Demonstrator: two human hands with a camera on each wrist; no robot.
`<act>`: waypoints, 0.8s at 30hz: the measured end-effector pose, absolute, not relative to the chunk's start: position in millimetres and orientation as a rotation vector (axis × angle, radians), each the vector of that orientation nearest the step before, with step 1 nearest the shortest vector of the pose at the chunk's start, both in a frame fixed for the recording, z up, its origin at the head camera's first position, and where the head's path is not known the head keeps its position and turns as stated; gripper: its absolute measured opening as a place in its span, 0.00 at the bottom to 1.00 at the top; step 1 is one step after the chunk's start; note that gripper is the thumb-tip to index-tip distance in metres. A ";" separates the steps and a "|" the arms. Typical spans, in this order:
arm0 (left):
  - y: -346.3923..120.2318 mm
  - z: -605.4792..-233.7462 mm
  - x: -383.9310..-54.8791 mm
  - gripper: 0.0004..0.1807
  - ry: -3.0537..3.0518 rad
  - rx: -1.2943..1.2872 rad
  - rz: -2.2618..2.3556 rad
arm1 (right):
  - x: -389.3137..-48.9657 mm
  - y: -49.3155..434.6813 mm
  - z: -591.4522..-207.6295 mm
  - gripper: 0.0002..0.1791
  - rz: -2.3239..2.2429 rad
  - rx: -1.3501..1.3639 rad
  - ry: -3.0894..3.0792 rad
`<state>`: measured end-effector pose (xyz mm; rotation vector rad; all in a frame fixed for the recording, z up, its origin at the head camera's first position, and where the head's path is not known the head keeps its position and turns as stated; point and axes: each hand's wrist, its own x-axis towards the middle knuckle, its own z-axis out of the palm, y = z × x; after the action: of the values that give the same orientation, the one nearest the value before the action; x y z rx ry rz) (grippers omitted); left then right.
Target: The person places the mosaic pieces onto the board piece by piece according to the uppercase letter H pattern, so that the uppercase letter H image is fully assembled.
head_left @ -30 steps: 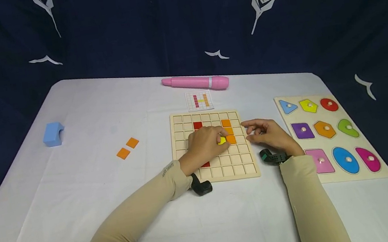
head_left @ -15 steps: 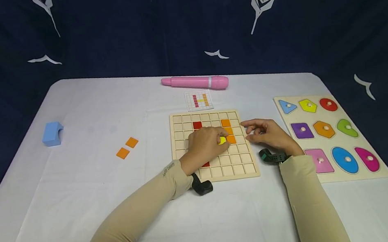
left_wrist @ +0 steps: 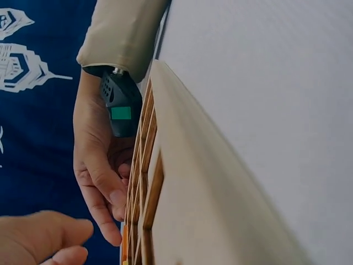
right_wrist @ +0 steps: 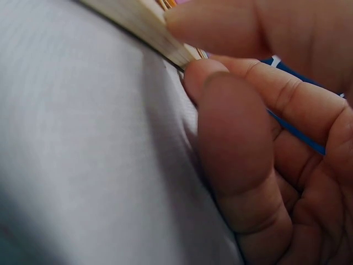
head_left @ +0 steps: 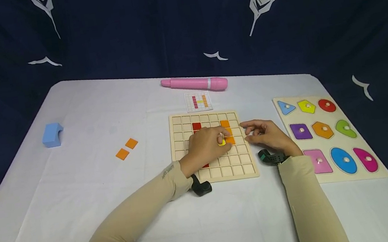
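A square wooden grid board lies mid-table, holding red tiles, orange tiles and a yellow tile. My left hand reaches over the board, its thumb and fingers bent around the yellow tile with a fingertip at it; the palm hides several cells. In the left wrist view, nothing shows between the visible fingertips of the left hand. Beside the board's right edge, my right hand rests its fingertips against the frame. The right wrist view shows these fingers close to the board's edge.
Two loose orange tiles lie left of the board. Behind it are a small pattern card and a pink pen-shaped object. A knobbed shape puzzle lies right; a blue arch block stands far left.
A left fingertip has shifted over the yellow tile, covering more of its upper part. The right hand stays at the board's edge. The view has shifted slightly.
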<state>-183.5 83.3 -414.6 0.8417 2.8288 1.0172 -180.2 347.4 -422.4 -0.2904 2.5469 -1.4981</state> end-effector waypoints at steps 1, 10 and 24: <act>83.2 -412.9 -181.8 0.14 2.808 0.833 1.037 | -180.2 347.6 -422.6 0.27 -1.503 -0.291 2.541; 74.9 -399.5 -168.8 0.12 2.645 0.826 1.171 | -179.7 348.7 -422.2 0.27 -1.501 -0.281 2.544; -1.8 -391.4 -179.8 0.14 2.319 1.167 1.222 | -179.5 347.8 -421.3 0.27 -1.490 -0.276 2.544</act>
<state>-179.8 -1.8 -391.4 1.1672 2.3187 1.2217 -179.5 347.8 -421.3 -0.2760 2.5437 -1.4902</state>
